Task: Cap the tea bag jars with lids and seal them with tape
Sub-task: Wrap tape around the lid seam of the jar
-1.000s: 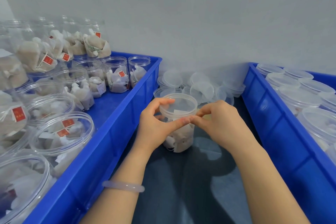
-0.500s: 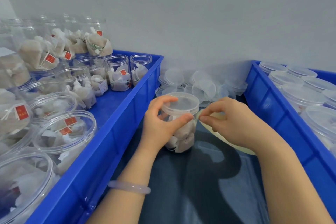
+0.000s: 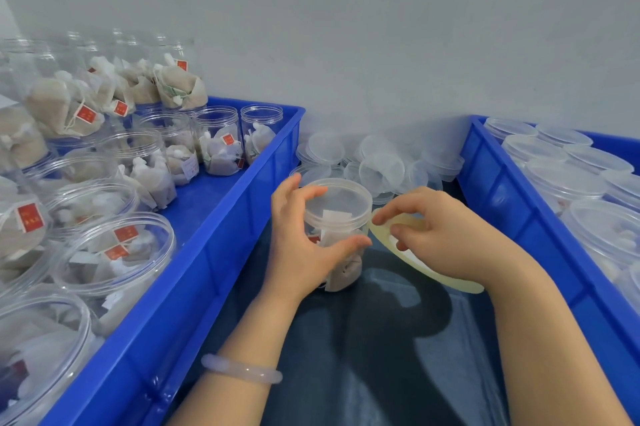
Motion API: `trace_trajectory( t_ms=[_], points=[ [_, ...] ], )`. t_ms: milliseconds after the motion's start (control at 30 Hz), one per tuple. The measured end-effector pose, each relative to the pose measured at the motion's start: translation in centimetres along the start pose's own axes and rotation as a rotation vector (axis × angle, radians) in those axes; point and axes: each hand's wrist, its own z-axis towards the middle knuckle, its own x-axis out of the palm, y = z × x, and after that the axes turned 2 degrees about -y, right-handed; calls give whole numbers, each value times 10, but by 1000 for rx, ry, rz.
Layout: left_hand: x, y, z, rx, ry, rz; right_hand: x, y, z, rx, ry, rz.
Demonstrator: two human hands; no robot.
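Note:
A clear jar of tea bags (image 3: 341, 249) stands on the dark surface between two blue crates, with a clear lid (image 3: 341, 199) on top. My left hand (image 3: 301, 245) grips the jar, thumb across its front under the lid and fingers curled over the far rim. My right hand (image 3: 440, 235) is just right of the jar and pinches a yellowish roll of tape (image 3: 426, 270) that lies tilted under it. The roll's near end touches the jar at the lid's edge.
The left blue crate (image 3: 221, 252) holds several open jars with tea bags. The right blue crate (image 3: 519, 218) holds several capped jars. A heap of loose clear lids (image 3: 377, 162) lies against the wall behind the jar.
My right hand has drawn away to the right from the lid's edge with the tape roll, which now shows beneath it. My left hand keeps its grip on the jar.

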Motion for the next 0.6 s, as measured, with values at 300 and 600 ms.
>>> trace_trajectory(
  t_ms=[300,600],
  points=[
    [13,-14,1,460,-134,244,3,-2,2,-28,12,-33],
    [17,-15,1,514,-197,265,6,2,2,-66,21,-21]
  ],
)
